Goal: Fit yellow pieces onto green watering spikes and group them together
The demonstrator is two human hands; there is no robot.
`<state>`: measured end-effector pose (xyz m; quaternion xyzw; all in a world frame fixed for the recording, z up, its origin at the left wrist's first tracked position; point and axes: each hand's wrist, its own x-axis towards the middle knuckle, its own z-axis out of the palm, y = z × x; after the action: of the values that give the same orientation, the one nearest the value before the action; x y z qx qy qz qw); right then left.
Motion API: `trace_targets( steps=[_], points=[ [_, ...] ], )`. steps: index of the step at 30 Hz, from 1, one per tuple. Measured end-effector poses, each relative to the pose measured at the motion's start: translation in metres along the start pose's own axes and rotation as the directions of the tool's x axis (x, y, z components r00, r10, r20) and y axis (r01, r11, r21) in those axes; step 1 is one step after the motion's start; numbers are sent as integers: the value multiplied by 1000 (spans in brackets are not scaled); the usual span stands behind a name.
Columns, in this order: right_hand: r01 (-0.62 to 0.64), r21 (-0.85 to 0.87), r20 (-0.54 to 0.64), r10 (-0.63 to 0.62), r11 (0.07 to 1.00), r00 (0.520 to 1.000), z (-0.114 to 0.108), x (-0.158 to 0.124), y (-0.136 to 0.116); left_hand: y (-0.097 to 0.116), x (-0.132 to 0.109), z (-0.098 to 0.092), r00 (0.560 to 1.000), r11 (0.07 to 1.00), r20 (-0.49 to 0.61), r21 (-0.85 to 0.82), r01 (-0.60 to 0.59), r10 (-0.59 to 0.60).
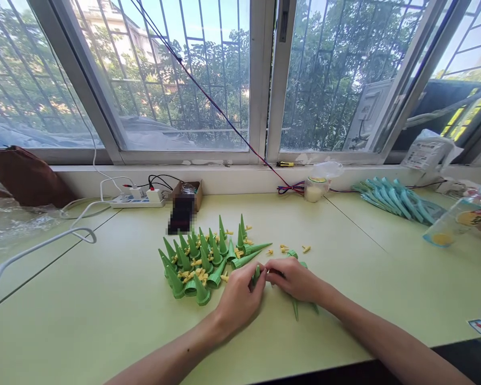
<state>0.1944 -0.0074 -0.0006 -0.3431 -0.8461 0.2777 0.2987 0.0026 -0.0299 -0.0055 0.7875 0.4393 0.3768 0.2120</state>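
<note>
My left hand (237,297) is closed around a green cone-shaped nozzle (256,274), whose narrow part shows between thumb and fingers. Right beside it, my right hand (297,279) is pinched, its fingertips meeting those of the left; whatever is in the pinch is too small to make out. To the left stands a cluster of green cones (201,295), most upright with points up and a few lying on their sides. Small yellow tips (200,276) are scattered among them. More green cones (295,310) lie partly hidden under my right hand. Several loose yellow tips (307,248) lie beyond it.
Along the sill side of the pale table (116,321) are a power strip (138,199) with cables, a small cardboard box (198,195), a blurred dark object (181,214), and a jar (316,190). Teal plastic pieces (396,200) and a bottle (457,219) lie right. A white cable (36,246) arches at left.
</note>
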Motion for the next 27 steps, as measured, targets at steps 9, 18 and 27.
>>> trace_targets(
  steps=[9, 18, 27],
  points=[
    [-71, 98, -121, 83, 993, 989, 6, -1, 8, -1, 0, 2, 997, 996, -80, -88, -17, 10],
    [55, 61, -165, -44, 997, 985, 5, -1, 1, -7, 4, 2, 991, 991, -129, -131, 28, -45],
    [35, 40, -155, -29, 999, 988, 5, 0, 3, -10, 4, 2, 988, 993, -149, -120, 12, -30]
  ],
)
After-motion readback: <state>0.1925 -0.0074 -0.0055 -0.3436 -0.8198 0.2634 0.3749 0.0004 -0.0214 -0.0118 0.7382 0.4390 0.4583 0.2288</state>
